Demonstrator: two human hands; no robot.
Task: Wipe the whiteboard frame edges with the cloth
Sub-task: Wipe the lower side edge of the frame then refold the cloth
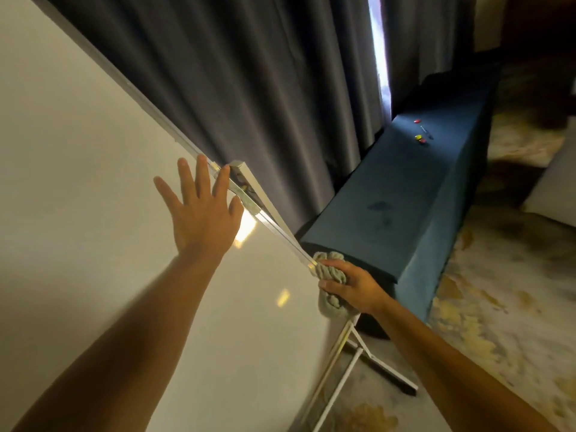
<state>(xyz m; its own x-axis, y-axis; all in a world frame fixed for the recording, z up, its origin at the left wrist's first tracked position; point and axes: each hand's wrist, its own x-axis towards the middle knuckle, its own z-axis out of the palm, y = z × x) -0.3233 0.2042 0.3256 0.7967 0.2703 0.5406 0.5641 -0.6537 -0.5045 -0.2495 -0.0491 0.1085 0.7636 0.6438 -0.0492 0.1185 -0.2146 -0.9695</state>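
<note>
A large whiteboard (93, 182) fills the left of the view, tilted, with its silver frame edge (174, 132) running diagonally down to the right. My left hand (202, 210) lies flat on the board, fingers spread, fingertips touching the frame beside a metal bracket (246, 194). My right hand (352, 285) grips a bunched grey-green cloth (330, 269) and presses it against the lower part of the frame's right edge. The cloth hides the frame where it wraps around it.
Dark grey curtains (233, 73) hang just behind the board. A long blue upholstered bench (405, 194) stands to the right, with small red and yellow magnets (419, 137) on top. The white stand legs (358, 357) spread over a patterned carpet (498, 307).
</note>
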